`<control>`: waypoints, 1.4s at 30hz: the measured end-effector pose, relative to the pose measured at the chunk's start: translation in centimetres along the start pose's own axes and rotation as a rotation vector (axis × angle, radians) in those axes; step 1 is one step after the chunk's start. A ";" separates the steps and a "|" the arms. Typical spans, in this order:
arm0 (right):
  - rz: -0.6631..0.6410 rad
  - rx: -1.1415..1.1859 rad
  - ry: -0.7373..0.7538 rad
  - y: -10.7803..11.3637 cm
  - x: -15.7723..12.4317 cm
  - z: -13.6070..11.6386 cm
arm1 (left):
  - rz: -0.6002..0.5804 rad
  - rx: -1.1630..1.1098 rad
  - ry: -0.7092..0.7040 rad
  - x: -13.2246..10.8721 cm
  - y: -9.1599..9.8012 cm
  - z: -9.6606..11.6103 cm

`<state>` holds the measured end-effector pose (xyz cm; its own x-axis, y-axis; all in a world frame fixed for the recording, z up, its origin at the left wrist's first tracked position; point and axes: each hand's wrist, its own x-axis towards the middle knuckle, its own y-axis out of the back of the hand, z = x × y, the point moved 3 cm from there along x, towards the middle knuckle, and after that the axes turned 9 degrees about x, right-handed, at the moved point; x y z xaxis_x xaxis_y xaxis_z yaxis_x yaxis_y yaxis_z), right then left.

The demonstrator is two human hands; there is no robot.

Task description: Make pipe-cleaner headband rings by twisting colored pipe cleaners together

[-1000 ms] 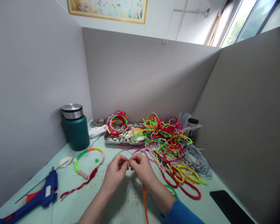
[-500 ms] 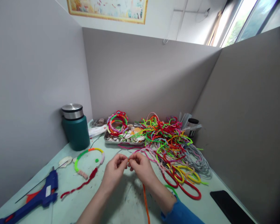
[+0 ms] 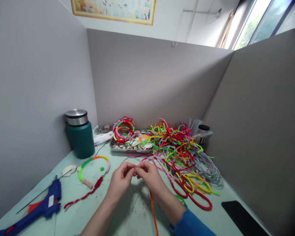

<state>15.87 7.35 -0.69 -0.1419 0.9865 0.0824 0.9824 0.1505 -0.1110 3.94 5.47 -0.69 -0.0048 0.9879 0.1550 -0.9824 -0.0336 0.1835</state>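
Over the middle of the table, my left hand (image 3: 121, 179) and my right hand (image 3: 150, 178) meet with their fingertips pinched together. A small bit of orange shows between the fingers, and an orange pipe cleaner (image 3: 153, 214) trails from under my right hand toward the near edge. How its end runs inside the fingers is hidden. Left of my hands lies a ring of several-coloured pipe cleaner pieces (image 3: 91, 159), open at one side, with a red twisted pipe cleaner (image 3: 88, 194) joined at its lower right. Beside them is a small green pompom-like dot (image 3: 102, 169).
A blue hot glue gun (image 3: 50, 200) lies front left, near a green flask (image 3: 80, 139). Behind my hands stands a metal tray (image 3: 131, 150) with finished-looking rings (image 3: 124, 129). To the right are tangled pipe cleaners (image 3: 172, 141), red-handled scissors (image 3: 201, 203) and a black phone (image 3: 243, 216).
Both hands stay almost in place. My fingertips have shifted slightly at the pinch, and the orange strand under my right hand has moved a little.
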 end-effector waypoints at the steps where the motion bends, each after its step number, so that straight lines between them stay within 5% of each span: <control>1: 0.009 -0.012 0.004 0.0 0.0 0.0 | 0.005 0.022 -0.010 0.0 0.0 -0.1; 12: 0.009 0.088 -0.158 0.2 0.1 0.3 | 0.016 0.256 -0.095 -0.4 0.0 0.1; 20: 0.027 -0.569 0.203 1.1 -0.2 -1.2 | 0.051 0.363 -0.108 -0.5 0.1 0.8; 33: 0.018 -0.828 0.520 0.4 -1.3 -1.8 | -0.018 0.232 -0.026 0.4 0.2 -1.2; 37: -0.024 -0.818 0.513 0.3 -1.3 -1.7 | -0.027 0.180 -0.007 0.4 0.4 -1.0; 42: -0.113 -1.029 0.710 0.2 -1.2 -1.9 | -0.008 0.222 -0.032 0.5 0.5 -1.1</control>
<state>16.42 6.11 1.07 -0.4485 0.6703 0.5912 0.6541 -0.2047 0.7282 3.21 6.07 -1.62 0.0122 0.9831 0.1829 -0.9173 -0.0618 0.3934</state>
